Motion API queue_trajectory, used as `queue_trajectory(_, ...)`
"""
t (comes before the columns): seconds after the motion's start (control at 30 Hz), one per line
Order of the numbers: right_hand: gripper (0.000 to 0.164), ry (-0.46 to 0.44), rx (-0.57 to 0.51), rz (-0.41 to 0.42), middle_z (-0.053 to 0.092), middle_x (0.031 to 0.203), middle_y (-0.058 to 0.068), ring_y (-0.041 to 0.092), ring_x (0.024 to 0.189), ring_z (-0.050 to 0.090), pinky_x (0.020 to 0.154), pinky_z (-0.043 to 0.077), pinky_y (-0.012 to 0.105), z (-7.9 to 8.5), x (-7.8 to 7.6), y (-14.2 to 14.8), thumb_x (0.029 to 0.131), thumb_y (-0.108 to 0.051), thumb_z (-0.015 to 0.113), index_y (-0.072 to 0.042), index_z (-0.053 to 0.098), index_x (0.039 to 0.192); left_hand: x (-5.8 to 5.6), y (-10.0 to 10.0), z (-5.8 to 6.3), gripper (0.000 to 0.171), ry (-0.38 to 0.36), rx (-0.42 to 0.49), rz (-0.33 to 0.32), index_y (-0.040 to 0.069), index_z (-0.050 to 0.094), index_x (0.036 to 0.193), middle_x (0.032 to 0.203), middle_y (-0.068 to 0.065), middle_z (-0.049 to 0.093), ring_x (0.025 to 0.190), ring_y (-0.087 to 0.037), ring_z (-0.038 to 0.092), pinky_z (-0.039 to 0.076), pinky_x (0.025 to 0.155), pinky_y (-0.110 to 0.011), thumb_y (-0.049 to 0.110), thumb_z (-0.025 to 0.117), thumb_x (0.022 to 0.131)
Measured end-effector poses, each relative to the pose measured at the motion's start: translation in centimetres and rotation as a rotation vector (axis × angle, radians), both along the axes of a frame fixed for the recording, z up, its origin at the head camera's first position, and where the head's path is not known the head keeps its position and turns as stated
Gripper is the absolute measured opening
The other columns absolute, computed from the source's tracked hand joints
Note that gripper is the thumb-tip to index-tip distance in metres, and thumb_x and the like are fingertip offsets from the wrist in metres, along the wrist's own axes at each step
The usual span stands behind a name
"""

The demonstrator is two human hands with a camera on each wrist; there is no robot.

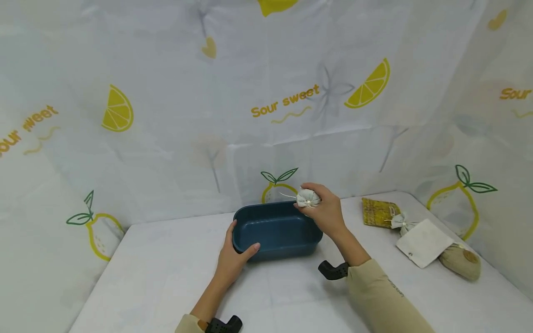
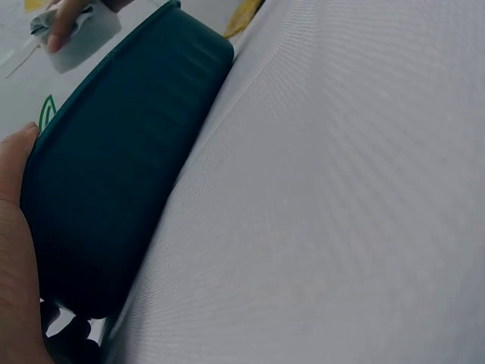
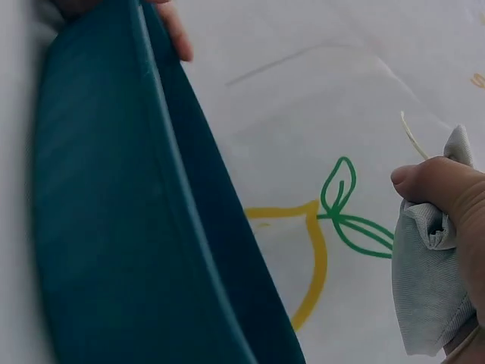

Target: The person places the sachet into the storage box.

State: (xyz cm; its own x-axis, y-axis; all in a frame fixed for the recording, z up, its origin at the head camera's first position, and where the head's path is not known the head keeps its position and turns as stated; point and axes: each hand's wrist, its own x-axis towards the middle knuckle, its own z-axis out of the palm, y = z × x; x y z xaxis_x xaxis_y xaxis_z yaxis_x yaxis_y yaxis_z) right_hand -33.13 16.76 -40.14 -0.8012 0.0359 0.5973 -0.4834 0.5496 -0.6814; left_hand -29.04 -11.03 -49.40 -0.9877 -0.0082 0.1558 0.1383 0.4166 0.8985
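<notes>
Nearest, my right sleeve (image 1: pixel 381 296), of khaki cloth, bears a line of small dark lettering along the cuff, too small to read; a black wrist mount (image 1: pixel 333 270) juts out just past it.

My left hand (image 1: pixel 233 259) grasps the left end of a dark blue-green tub (image 1: pixel 276 252), thumb over the near side, fingers about the end wall. The tub, smooth-walled, oblong and round-cornered, stands open side up on the white table cloth (image 1: pixel 166 273).

My right hand (image 1: pixel 329 212) is closed about a pale pouch (image 1: pixel 309 198), thumb and fingers pressed into it, above the tub's right end and apart from its rim. The pouch is of finely ribbed fabric, gathered at the neck, with a thin light cord (image 1: pixel 287 196) trailing from it.

To my right, well apart from the tub, lie a plump beige pouch (image 1: pixel 455 263) with a round brown patch, a flat white pouch (image 1: pixel 424 243) with a small eyelet, a gathered whitish pouch (image 1: pixel 401 222) and a mottled yellow pouch (image 1: pixel 376 212).

Farthest, the creased white backdrop (image 1: pixel 166 171), printed with lemons, reads "Sour sweet" in orange letters (image 1: pixel 285 101).
</notes>
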Motion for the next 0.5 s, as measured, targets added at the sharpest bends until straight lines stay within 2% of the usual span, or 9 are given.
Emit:
queue_trajectory(0.17, 0.058, -0.048, -0.007, 0.022, 0.07, 0.123, 0.014, 0.029, 0.095, 0.066, 0.077, 0.054, 0.038, -0.7, -0.5, -0.9, 0.075, -0.015, 0.091, -0.012, 0.068, 0.128, 0.1, 0.2, -0.1, 0.097, 0.0, 0.019, 0.002, 0.034, 0.022, 0.16, 0.166, -0.015, 0.029, 0.15, -0.043, 0.034, 0.034, 0.112, -0.069, 0.051, 0.078, 0.083)
queue_trajectory(0.33, 0.056, -0.114, 0.047, 0.034, 0.071, 0.12, 0.016, 0.027, 0.093, 0.068, 0.074, 0.055, 0.034, -2.5, -1.2, -1.2, 0.074, -0.016, 0.091, -0.01, 0.069, 0.126, 0.2, 0.4, -0.1, 0.098, -0.011, 0.021, -0.001, 0.033, 0.022, 0.16, 0.166, -0.014, 0.03, 0.149, -0.042, 0.035, 0.034, 0.112, -0.069, 0.052, 0.078, 0.083)
queue_trajectory(0.5, 0.055, -0.179, 0.106, 0.083, 0.07, 0.123, 0.016, 0.027, 0.095, 0.067, 0.076, 0.056, 0.037, -3.4, -1.8, -1.6, 0.078, -0.018, 0.088, -0.009, 0.067, 0.128, -0.1, 0.3, 0.0, 0.097, -0.008, 0.019, 0.016, 0.033, 0.023, 0.16, 0.165, -0.014, 0.031, 0.148, -0.042, 0.037, 0.035, 0.112, -0.069, 0.052, 0.078, 0.082)
